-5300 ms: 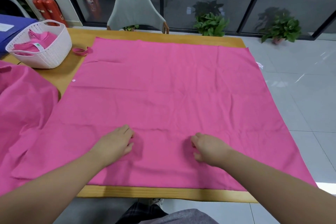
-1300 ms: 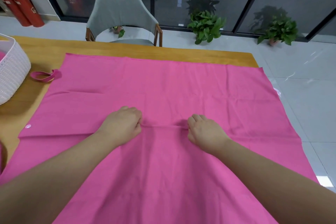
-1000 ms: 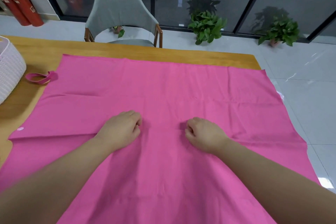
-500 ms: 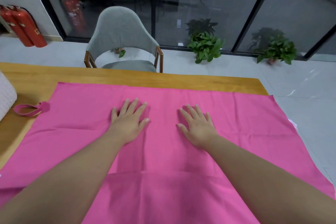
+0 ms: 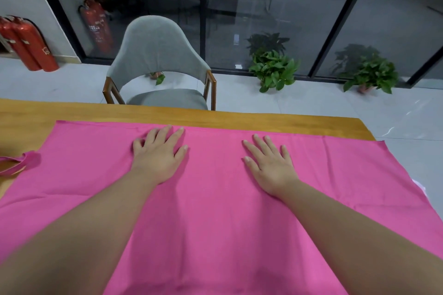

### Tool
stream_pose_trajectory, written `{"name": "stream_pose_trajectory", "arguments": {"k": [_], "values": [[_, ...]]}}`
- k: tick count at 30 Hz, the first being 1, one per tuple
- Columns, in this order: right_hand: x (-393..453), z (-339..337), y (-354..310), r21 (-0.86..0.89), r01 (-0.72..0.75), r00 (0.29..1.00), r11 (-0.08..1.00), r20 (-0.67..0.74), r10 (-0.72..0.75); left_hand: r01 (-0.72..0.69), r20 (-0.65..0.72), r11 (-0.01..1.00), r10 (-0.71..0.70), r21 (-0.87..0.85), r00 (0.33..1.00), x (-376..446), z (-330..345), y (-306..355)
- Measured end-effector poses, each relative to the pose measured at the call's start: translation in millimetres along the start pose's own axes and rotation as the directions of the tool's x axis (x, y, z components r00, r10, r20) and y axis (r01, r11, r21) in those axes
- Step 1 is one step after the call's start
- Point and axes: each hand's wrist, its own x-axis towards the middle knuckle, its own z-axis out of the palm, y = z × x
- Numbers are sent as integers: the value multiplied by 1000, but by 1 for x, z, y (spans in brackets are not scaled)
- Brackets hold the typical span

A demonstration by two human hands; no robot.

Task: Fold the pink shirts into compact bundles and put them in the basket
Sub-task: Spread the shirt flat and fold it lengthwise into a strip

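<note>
Both hands, left hand (image 5: 159, 154) and right hand (image 5: 269, 163), now slid up, spread flat pressing the wide thin pink fabric shirt (image 5: 215, 211) (soft, light, limp); best pinched at its far edge.

Both bare forearms reach forward toward twelve o'clock, nearly straight. The left hand (image 5: 160, 154) lies palm down, fingers spread and straight. The right hand (image 5: 271, 165) lies likewise flat, at three o'clock of the left, fingers extended and slightly fanned, well apart from it.
</note>
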Motion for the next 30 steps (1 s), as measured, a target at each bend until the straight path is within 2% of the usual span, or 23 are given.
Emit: {"name": "stream_pose_trajectory", "arguments": {"k": [3,6,9,14,19,26,30], "values": [[19,-2,2,107,-28,990,994,-138,42,48,-101,998,-52,-45,994,18,-9,6],[38,-9,1,211,-91,960,973,-242,142,-20,-196,995,-1,-103,981,34,-11,9],[52,-18,1,193,-96,969,976,-208,137,-75,-231,982,34,-174,972,41,-12,8],[67,-32,2,168,-25,995,986,-90,40,-149,-197,968,109,-201,974,49,-17,5],[74,-35,-5,174,13,1000,985,-28,-8,-128,-149,953,89,-273,985,52,-19,7],[83,-37,-15,257,-32,999,966,39,23,-60,-104,984,43,-170,994,61,-16,16],[87,-38,-17,270,-43,997,962,68,26,-64,-181,995,49,-80,982,61,-5,17]]}}
